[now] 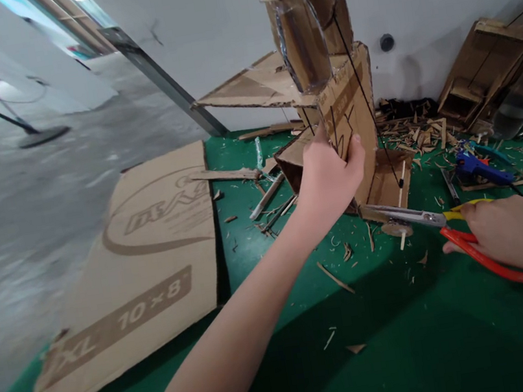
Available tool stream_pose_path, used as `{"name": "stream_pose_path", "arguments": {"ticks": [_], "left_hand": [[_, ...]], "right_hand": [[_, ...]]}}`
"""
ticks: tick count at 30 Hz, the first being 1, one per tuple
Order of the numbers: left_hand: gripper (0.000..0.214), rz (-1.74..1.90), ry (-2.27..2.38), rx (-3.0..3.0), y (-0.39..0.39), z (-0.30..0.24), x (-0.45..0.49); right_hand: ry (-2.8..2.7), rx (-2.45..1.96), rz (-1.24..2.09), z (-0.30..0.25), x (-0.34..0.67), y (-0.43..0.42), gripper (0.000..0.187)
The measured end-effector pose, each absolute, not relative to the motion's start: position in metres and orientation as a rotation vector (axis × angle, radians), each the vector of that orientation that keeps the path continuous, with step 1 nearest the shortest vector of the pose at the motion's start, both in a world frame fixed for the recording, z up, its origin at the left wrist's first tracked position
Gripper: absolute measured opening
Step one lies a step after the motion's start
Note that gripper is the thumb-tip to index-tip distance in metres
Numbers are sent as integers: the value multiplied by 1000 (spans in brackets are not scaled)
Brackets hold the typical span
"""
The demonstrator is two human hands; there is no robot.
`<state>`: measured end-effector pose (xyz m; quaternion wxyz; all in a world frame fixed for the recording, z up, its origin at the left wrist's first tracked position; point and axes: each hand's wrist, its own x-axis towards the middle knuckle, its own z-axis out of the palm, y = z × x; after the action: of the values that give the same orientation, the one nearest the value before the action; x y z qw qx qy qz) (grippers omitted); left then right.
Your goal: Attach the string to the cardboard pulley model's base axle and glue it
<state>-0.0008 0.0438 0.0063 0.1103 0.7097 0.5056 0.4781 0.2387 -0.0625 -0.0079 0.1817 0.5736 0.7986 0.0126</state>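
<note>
A tall cardboard model (359, 122) with a flat side wing, dark strings and a round wheel at its foot stands on the green table. My left hand (329, 169) is closed on the edge of its upright panel, fingertips partly hidden behind the cardboard. In my right hand (507, 228) is a pair of scissors (426, 217) with one red and one yellow handle. The blades point left, look nearly closed, and their tips lie by the model's base; whether they touch it I cannot tell.
To the left, a large printed cardboard sheet (164, 237) overhangs the green table (314, 352). Cardboard scraps (421, 129) litter the back. At the right are a blue glue gun (481, 168) and another cardboard build (483, 68). A white wall (216, 26) rises behind.
</note>
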Motion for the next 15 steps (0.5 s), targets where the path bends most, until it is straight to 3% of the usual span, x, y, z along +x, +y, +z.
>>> {"name": "stream_pose_path", "arguments": {"ticks": [15], "left_hand": [[22,1393,1472,2097,43,10,0]], "right_hand": [[2283,1631,156,-17,235,-63,76]]}}
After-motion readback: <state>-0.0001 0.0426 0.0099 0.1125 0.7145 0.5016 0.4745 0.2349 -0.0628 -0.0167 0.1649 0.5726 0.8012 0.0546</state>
